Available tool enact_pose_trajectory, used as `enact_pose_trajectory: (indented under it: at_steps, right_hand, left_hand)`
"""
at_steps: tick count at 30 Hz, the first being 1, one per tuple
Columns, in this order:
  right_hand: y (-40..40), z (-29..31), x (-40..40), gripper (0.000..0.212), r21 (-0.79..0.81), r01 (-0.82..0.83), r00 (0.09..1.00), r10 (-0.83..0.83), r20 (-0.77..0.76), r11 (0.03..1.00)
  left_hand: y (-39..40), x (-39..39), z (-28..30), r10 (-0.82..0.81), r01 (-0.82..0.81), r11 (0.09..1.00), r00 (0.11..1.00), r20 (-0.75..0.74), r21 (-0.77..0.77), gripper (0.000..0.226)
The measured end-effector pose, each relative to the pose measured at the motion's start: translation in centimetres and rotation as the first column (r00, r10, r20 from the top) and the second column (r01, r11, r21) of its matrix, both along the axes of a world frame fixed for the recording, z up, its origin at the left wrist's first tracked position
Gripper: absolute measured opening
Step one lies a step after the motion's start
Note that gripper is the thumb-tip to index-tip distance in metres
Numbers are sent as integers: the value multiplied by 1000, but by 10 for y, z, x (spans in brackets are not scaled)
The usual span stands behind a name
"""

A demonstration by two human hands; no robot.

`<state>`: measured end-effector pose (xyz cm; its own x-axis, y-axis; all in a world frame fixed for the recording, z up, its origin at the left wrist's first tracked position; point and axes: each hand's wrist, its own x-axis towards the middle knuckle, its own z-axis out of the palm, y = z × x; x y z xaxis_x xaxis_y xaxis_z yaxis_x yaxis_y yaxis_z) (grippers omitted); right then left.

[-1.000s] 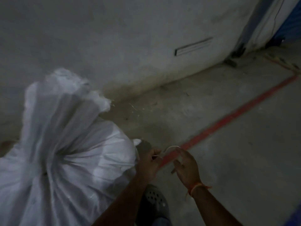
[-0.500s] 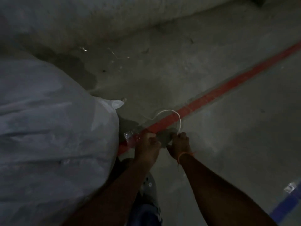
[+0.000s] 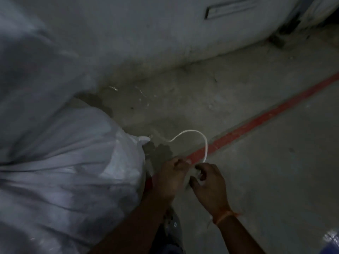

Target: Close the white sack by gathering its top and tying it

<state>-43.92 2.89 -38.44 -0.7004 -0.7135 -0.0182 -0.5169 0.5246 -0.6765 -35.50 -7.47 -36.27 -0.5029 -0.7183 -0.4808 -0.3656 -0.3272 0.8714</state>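
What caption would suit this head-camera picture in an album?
Beside a bulging white sack, the left hand and right hand work a white string above a red floor line.

A white sack [image 3: 69, 162], greyed by dim light and creased with darker folds, fills the nine o'clock side. A thin white cord [image 3: 200, 138] arcs pale against the grey concrete floor [image 3: 266, 180], which carries darker damp patches and small white flecks. A red painted stripe [image 3: 256, 120] crosses the floor from six o'clock towards three o'clock. The wall [image 3: 146, 33] at twelve o'clock is plain grey. An orange thread band [image 3: 224, 218] circles one wrist. A blue patch shows at five o'clock.
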Motion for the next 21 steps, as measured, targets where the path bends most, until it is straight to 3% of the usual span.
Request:
enact_pose_trajectory:
  at_steps: [7, 10, 12, 16, 19, 21]
  right_hand:
    - [-20, 155, 84, 25, -256, -209, 972, 229, 50, 944]
    - [-24, 205, 114, 9, -307, -265, 930, 327, 171, 914]
    - [-27, 233, 127, 9, -386, -194, 880, 334, 337, 902]
    - [-48, 272, 148, 20, -462, 132, 820, 166, 548, 877]
    - [-70, 291, 173, 23, -380, 123, 684, 199, 702, 917]
    - [-82, 293, 189, 29, -363, 90, 668, 215, 713, 927]
  left_hand:
    - [-22, 48, 133, 53, -61, 997, 988, -144, -53, 21]
    - [-25, 89, 180, 107, -120, 991, 979, -175, -61, 22]
    - [-26, 117, 209, 154, -169, 984, 966, -206, -56, 21]
    - [-25, 167, 253, 160, -157, 987, 942, -294, 35, 23]
    - [-28, 194, 268, 175, -186, 982, 941, -288, -10, 27]
    - [-34, 209, 272, 197, -215, 976, 944, -264, -38, 28]
